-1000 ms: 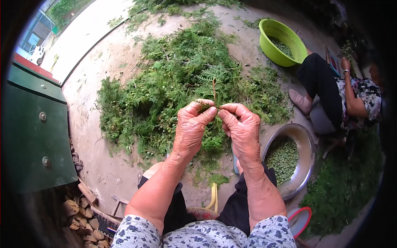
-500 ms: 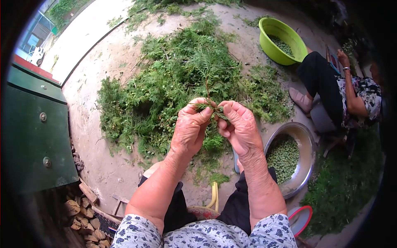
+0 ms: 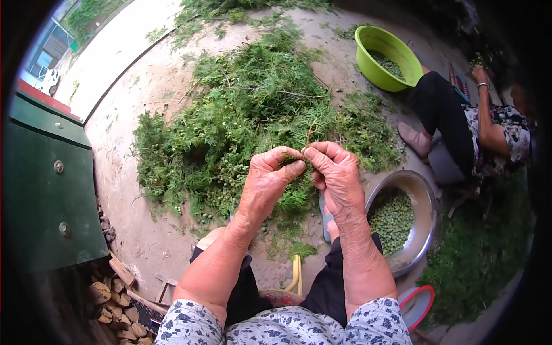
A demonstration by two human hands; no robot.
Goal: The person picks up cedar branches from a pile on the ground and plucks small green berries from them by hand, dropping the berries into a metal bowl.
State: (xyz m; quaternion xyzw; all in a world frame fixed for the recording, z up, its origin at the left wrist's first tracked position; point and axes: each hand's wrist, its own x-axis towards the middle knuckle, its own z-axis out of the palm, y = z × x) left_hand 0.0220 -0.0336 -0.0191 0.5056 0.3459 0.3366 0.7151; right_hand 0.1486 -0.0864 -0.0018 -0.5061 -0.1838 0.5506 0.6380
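Concrete ground (image 3: pixel 144 230) strewn with cut green branches (image 3: pixel 241 103). Small sprig (image 3: pixel 309 133) pinched between closed fingertips of left hand (image 3: pixel 265 187) and right hand (image 3: pixel 339 178), held over branches. Thin sprig likely snapped or dropped if tugged hard.

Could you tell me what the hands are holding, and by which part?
A small green feathery sprig with a brown stem, pinched at its lower end by the left hand and right hand.
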